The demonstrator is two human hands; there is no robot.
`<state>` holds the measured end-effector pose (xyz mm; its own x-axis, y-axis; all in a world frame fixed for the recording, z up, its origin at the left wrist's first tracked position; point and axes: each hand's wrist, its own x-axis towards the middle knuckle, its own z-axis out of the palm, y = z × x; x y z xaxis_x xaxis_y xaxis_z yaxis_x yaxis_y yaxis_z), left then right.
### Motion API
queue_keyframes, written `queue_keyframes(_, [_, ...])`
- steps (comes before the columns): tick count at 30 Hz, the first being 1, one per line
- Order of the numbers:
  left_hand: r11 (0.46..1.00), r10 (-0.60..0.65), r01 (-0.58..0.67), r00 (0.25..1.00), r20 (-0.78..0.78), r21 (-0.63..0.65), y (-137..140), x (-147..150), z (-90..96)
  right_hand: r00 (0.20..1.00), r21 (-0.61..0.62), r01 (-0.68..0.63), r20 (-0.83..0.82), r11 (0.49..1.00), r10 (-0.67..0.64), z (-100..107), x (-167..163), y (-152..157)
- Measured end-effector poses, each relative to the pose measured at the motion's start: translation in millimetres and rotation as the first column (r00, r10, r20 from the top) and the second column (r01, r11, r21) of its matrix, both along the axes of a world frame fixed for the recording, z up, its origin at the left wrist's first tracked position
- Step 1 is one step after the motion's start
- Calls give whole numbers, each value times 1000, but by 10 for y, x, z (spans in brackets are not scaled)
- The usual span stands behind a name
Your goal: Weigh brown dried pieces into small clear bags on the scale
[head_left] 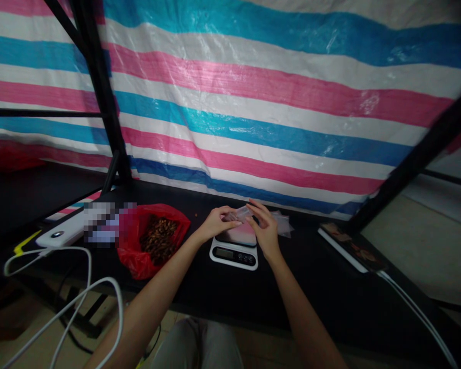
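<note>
Between my two hands is a small clear plastic bag point(243, 213), held above the kitchen scale point(234, 256). My left hand point(219, 223) pinches the bag's left side with thumb and fingers. On its right side, my right hand point(264, 224) grips it, fingers raised. Whether anything is inside the bag I cannot make out. The scale is white with a shiny metal plate, and its display is too dim to read. More clear plastic bags point(283, 224) lie just right of my right hand. To the left, a red plastic bag point(130, 256) stands open, full of small brown nuts or seeds point(159, 238).
A white power strip point(63, 230) with cables lies on the left of the black table point(303, 287). A phone-like slab point(351, 246) with a white cable is at the right. Striped plastic sheeting point(253, 113) hangs behind, with dark metal posts point(100, 87) on both sides.
</note>
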<state>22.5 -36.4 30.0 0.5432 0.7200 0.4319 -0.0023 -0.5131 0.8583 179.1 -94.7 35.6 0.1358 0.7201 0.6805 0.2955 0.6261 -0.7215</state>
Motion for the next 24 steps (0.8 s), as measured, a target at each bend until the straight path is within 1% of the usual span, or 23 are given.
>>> queue_keyframes(2, [1000, 7, -7, 1000, -3, 8, -12, 3, 0, 1000, -7, -3, -9, 1000, 3, -2, -15, -3])
queue_keyframes(5, [999, 37, -36, 999, -15, 32, -23, -2, 3, 999, 23, 2, -50, 1000, -1, -19, -18, 9])
queue_keyframes(8, [987, 109, -106, 994, -20, 123, -15, -23, 12, 992, 36, 42, -124, 998, -38, -40, 19, 32])
queue_keyframes(12, [920, 273, -243, 961, -55, 307, 6, -41, 7, 974, -17, 120, -193, 993, -121, -79, 127, 89])
queue_keyframes(13, [906, 298, -257, 952, -74, 337, 9, -36, -4, 966, -33, 129, -220, 991, -133, -97, 159, 111])
queue_keyframes(15, [894, 313, -251, 942, -118, 371, 11, -13, -43, 940, -63, 138, -307, 988, -150, -145, 221, 165])
queue_keyframes(18, [896, 289, -211, 945, -153, 390, 5, 32, -112, 878, -99, 137, -449, 986, -167, -225, 301, 245])
queue_keyframes(20, [901, 275, -211, 954, -120, 379, 4, 48, -141, 844, -120, 127, -508, 985, -171, -267, 346, 283])
queue_keyframes(22, [902, 292, -258, 955, -49, 347, 15, 43, -147, 817, -136, 107, -552, 985, -165, -300, 387, 309])
queue_keyframes(24, [886, 350, -340, 936, 26, 314, 46, 19, -141, 801, -143, 86, -578, 986, -154, -329, 422, 329])
